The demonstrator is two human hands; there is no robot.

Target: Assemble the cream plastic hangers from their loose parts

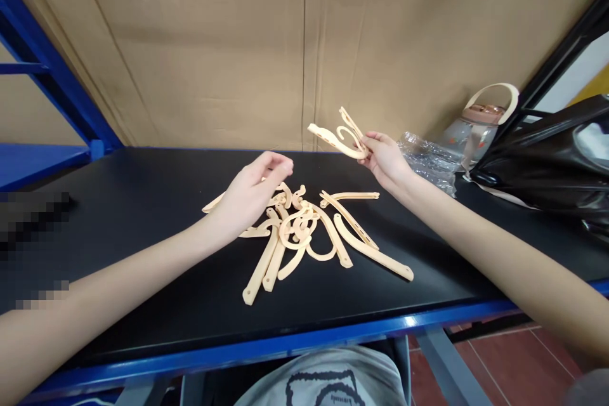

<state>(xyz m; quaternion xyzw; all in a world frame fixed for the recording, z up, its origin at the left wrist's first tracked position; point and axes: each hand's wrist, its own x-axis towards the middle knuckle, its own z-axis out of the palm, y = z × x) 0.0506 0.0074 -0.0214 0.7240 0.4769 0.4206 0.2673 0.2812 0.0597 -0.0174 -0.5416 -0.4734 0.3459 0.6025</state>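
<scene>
In my right hand (386,157), raised above the table, is a pale yellow folding hanger (335,141). Its hook curls between two slim arms, and my fingers and thumb close round the end where they meet. My left hand (257,187) hovers over the left side of a pile, fingers curled and tips pressed to the thumb; whether something small sits in the pinch is hidden. Below lie loose hanger pieces of the same colour: several hooks (295,244) tangled together and straight arms (261,266). A curved arm (375,254) rests to the right of the heap.
The black tabletop (143,254) has a blue front edge (238,352). Crumpled clear plastic (425,162), a clear jug (476,130) with a handle and strap, and a black bag (547,158) stand at the right. Cardboard (214,44) covers the back; a blue frame (61,76) rises left.
</scene>
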